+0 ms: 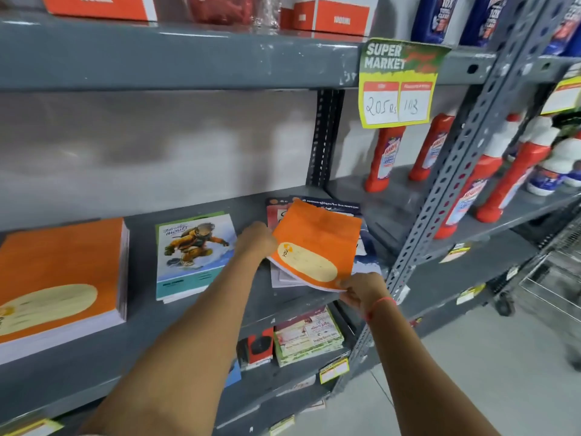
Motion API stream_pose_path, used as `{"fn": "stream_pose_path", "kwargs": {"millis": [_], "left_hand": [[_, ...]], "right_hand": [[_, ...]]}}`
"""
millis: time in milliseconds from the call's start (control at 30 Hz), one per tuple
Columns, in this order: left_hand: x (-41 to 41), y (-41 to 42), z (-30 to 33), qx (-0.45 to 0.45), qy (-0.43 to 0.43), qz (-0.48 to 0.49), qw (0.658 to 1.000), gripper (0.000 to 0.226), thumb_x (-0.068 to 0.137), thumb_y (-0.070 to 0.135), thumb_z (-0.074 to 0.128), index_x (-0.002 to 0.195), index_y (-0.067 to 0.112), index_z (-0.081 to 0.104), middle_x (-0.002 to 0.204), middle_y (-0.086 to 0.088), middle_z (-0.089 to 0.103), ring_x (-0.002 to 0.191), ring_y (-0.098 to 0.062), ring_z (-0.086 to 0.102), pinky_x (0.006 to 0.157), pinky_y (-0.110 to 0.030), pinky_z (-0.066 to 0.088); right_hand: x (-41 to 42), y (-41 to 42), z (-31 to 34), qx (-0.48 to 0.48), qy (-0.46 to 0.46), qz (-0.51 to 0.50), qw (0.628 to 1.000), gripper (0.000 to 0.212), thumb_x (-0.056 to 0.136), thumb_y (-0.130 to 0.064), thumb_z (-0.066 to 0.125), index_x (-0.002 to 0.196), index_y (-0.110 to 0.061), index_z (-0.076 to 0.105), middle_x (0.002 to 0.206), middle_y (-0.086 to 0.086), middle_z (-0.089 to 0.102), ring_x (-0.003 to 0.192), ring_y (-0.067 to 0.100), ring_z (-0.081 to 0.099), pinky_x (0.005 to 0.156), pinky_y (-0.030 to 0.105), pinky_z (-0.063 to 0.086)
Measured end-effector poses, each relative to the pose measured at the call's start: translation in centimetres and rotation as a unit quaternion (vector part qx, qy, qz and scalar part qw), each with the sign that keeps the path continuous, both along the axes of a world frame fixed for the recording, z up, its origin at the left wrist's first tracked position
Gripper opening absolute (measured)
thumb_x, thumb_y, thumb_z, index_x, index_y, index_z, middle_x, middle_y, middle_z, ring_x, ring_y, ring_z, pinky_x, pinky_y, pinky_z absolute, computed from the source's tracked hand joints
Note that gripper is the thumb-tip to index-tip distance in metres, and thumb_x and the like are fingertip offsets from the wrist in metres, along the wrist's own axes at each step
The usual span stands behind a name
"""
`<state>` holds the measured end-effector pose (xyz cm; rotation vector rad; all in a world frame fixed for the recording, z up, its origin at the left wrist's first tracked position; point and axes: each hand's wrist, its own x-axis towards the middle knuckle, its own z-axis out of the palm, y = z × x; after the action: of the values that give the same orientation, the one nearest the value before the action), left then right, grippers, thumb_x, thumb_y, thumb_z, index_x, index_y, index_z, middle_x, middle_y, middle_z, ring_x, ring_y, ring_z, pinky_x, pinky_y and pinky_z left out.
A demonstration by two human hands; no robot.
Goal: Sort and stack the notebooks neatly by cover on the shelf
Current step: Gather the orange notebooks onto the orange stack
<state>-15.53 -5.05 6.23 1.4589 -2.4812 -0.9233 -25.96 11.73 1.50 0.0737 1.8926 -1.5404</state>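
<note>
Grey metal shelf, middle tier, inspected from left to right. At far left lies a thick stack of orange notebooks, cream oval label on the top cover; its left part is cut off by the frame edge; the count of books cannot be made out. Beside it, apart from it, lies a thin stack of snowboarder-cover notebooks, flat, the printed wording too small to read.

The left hand reaches to the left edge of an orange notebook; its fingers are hidden behind and under that cover, so whether they grasp it or are merely tucked beneath cannot be told. The orange notebook is tilted, raised off the loose pile of mixed-cover notebooks beneath it; white pages sag from its lower edge; of the pile only dark blue and red corners show, the rest covered. The right hand, a red thread at the wrist, pinches the notebook's near lower corner between thumb and fingertips.

On the tier below, green-bordered booklets are partly hidden by the shelf lip and the right forearm. Further right, a yellow price tag hangs from the upper shelf edge, handwritten figures only partly legible; red cleaner bottles stand behind it, their labels blurred.
</note>
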Motion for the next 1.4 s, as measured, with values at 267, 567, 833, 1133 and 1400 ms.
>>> {"fn": "stream_pose_path", "kwargs": {"millis": [267,567,833,1133,1400], "left_hand": [[2.5,0.8,4.0,0.170,0.228,0.101,0.953,0.021,0.079,0.000,0.062,0.099,-0.004,0.062,0.101,-0.021,0.064,0.089,-0.026,0.058,0.076,-0.033,0.045],[17.1,-1.4,6.2,0.093,0.333,0.228,0.910,0.015,0.081,-0.004,0.058,0.076,0.010,0.060,0.077,-0.005,0.054,0.058,-0.011,0.043,0.047,-0.016,0.038],[32.4,-2.5,4.9,0.073,0.362,0.362,0.856,0.030,0.081,-0.009,0.057,0.110,0.001,0.059,0.058,0.000,0.063,0.049,-0.007,0.052,0.048,-0.017,0.036],[38.2,-6.5,0.3,0.056,0.266,0.409,0.871,0.006,0.078,-0.005,0.063,0.083,-0.004,0.067,0.090,-0.012,0.058,0.088,-0.018,0.049,0.075,-0.030,0.035],[38.7,-8.1,0.2,0.004,-0.066,0.312,0.948,0.028,0.068,0.034,0.071,0.088,0.015,0.069,0.100,-0.010,0.068,0.099,-0.033,0.060,0.096,-0.045,0.046]], "right_hand": [[0.1,-0.3,4.6,-0.004,0.022,0.068,0.997,0.008,0.075,0.012,0.062,0.077,0.005,0.059,0.071,0.011,0.058,0.061,0.017,0.052,0.034,0.015,0.048],[8.6,-8.1,8.4,-0.084,0.096,0.218,0.968,0.022,0.073,0.013,0.063,0.067,-0.004,0.050,0.060,0.012,0.050,0.044,0.015,0.045,0.030,0.014,0.041],[21.8,-15.3,7.6,-0.086,0.113,0.370,0.918,0.028,0.073,0.009,0.065,0.058,-0.008,0.049,0.068,0.012,0.054,0.047,0.017,0.050,0.039,0.020,0.047],[28.0,-18.9,4.3,0.014,0.161,0.401,0.902,0.031,0.075,0.003,0.064,0.052,-0.009,0.047,0.054,0.006,0.051,0.048,0.019,0.053,0.076,0.037,0.055],[27.9,-18.4,4.1,0.161,0.307,0.479,0.806,0.038,0.076,-0.010,0.061,0.044,-0.010,0.041,0.020,-0.001,0.040,0.038,0.022,0.048,0.043,0.020,0.041]]}}
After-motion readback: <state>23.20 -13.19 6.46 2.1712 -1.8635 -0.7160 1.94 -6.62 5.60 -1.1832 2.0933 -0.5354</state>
